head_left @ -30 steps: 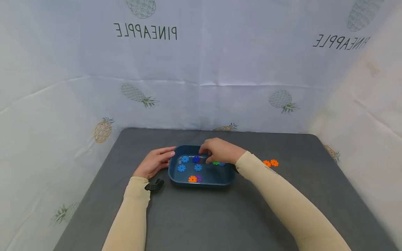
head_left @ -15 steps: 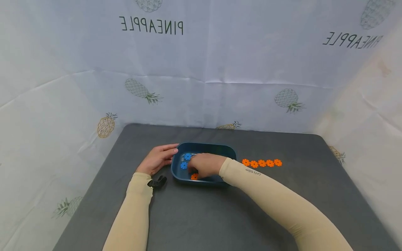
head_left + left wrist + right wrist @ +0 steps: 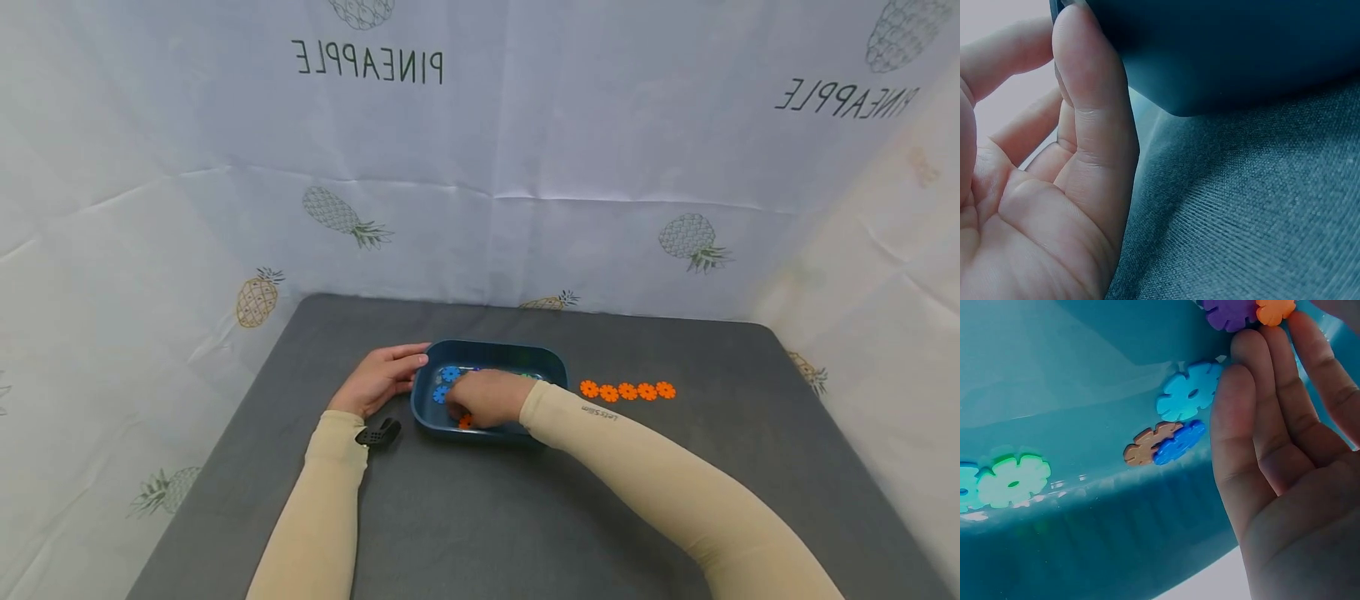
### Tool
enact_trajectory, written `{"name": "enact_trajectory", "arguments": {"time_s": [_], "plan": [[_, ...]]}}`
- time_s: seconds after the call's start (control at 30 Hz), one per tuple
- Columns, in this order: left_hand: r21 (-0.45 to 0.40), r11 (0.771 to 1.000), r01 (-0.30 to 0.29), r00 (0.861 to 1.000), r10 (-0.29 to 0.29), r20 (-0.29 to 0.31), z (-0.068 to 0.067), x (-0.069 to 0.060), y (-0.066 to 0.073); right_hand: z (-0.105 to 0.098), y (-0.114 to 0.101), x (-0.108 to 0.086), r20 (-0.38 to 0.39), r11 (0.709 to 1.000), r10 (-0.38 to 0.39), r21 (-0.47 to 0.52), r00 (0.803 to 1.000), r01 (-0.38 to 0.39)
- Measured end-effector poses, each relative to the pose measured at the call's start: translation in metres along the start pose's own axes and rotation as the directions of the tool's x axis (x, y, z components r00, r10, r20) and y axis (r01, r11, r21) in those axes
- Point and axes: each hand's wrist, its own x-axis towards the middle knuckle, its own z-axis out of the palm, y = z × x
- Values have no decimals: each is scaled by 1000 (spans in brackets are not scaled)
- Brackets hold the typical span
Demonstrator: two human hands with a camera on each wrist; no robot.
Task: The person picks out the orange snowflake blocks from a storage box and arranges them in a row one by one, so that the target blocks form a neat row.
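My left hand (image 3: 378, 379) grips the left end of a dark blue tray (image 3: 555, 360), thumb at the rim and fingers along the outside; the left wrist view shows the thumb (image 3: 1088, 69) against the tray wall. Inside the tray, my right hand (image 3: 491, 397) reaches down with fingers loosely bent. In the right wrist view its fingertips touch the edge of an orange flower-shaped disc (image 3: 1275, 309), beside a purple disc (image 3: 1230, 312). The thumb is mostly cut off. Light blue (image 3: 1188, 392), brown (image 3: 1141, 447), dark blue (image 3: 1179, 444) and green (image 3: 1013, 481) discs lie nearby on the tray floor.
Several orange flower discs (image 3: 627, 391) form a row on the grey table (image 3: 465, 517), right of the tray. A black strap (image 3: 381, 434) is at the left wrist. Behind the table hangs a white pineapple-print cloth (image 3: 480, 250).
My right hand has moved from the tray's far middle down and left to the orange disc, then nearly stopped. Its sleeve now uncovers the orange row. My left hand stays on the tray.
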Motion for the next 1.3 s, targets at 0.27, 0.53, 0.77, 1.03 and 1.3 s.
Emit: {"name": "enact_trajectory", "arguments": {"time_s": [0.27,0.53,0.77,1.03,1.3], "plan": [[9,1000,7,1000,-7,0,4,0,-2,-2,10,-8,-10,998,25,53,1000,-24],[13,1000,15,1000,-15,-7,6,1,-3,-20,17,-21,-76,993,22,115,997,-13],[16,1000,4,1000,-4,6,5,2,-3,-28,22,-30,-119,970,46,241,992,-16],[15,1000,21,1000,-21,-3,6,1,0,-33,33,-46,-206,936,85,351,975,-8],[43,999,12,1000,-12,-14,2,0,0,-33,52,-76,-292,876,187,481,938,-25]]}}
